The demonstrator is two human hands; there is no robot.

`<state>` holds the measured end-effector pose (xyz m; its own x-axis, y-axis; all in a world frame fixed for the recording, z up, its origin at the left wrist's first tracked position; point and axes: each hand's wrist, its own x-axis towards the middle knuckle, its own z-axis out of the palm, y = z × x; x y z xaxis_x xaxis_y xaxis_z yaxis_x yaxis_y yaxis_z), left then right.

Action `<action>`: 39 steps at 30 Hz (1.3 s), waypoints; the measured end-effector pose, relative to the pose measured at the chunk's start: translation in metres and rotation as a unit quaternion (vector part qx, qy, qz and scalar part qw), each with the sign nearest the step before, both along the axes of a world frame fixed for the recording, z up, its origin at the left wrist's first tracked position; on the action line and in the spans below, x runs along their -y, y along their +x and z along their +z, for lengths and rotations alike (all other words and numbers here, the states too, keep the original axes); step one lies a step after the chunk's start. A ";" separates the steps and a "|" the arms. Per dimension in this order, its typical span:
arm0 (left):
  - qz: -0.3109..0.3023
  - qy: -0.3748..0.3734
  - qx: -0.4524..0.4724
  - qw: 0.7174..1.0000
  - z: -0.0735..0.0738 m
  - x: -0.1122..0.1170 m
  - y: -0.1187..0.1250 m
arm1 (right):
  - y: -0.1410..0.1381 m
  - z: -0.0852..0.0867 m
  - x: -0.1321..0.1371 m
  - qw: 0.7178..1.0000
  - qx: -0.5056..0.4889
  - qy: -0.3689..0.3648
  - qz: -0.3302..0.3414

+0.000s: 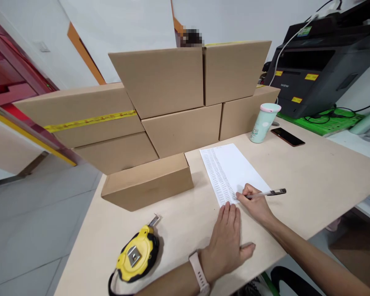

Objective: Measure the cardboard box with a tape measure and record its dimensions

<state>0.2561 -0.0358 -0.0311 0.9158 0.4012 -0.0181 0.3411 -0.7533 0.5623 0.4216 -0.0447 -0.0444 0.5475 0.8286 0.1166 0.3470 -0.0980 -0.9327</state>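
My right hand (255, 202) grips a pen (267, 193) with its tip on the lower edge of a printed sheet (231, 168) that lies on the wooden table (320, 176). My left hand (226, 242) lies flat on the table with its fingers stretched out, the fingertips touching the sheet's bottom edge. It holds nothing and has a pale watch at the wrist. A yellow and black tape measure (137, 257) rests on the table left of my left hand.
Cardboard boxes (172, 119) are stacked along the back of the table, with a small box (148, 183) in front. A mint cup (263, 122) and a dark phone (287, 136) sit at the right. A black printer (323, 70) stands behind them.
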 end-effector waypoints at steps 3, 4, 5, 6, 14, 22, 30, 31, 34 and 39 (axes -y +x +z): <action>-0.002 0.004 -0.005 1.000 -0.001 0.000 -0.001 | 0.001 0.000 0.001 0.999 0.032 -0.009 0.013; 0.000 0.010 -0.002 1.000 -0.002 0.000 -0.001 | 0.002 -0.001 0.001 0.999 0.038 -0.010 0.019; 0.001 0.019 0.005 1.000 -0.004 0.000 -0.002 | 0.002 -0.002 0.001 0.999 0.044 -0.010 0.026; 0.002 0.031 0.016 0.999 -0.006 0.000 -0.002 | 0.002 -0.002 0.001 0.998 0.049 -0.009 0.032; 0.007 0.094 0.034 0.995 -0.014 0.001 -0.005 | 0.003 -0.006 0.000 0.997 0.067 -0.009 0.027; 0.008 0.110 0.035 0.993 -0.016 0.001 -0.005 | 0.003 -0.006 -0.001 0.997 0.074 -0.013 0.032; 0.009 0.122 0.037 0.992 -0.018 0.000 -0.004 | 0.005 -0.009 -0.001 0.997 0.065 -0.007 0.032; 0.008 0.125 0.038 0.991 -0.018 0.000 -0.004 | 0.004 -0.009 -0.001 0.997 0.064 -0.006 0.030; 0.007 0.130 0.040 0.991 -0.019 0.000 -0.004 | 0.004 -0.008 -0.001 0.997 0.064 -0.008 0.031; 0.007 0.127 0.036 0.991 -0.017 0.002 -0.005 | 0.004 -0.007 -0.002 0.997 0.071 -0.007 0.025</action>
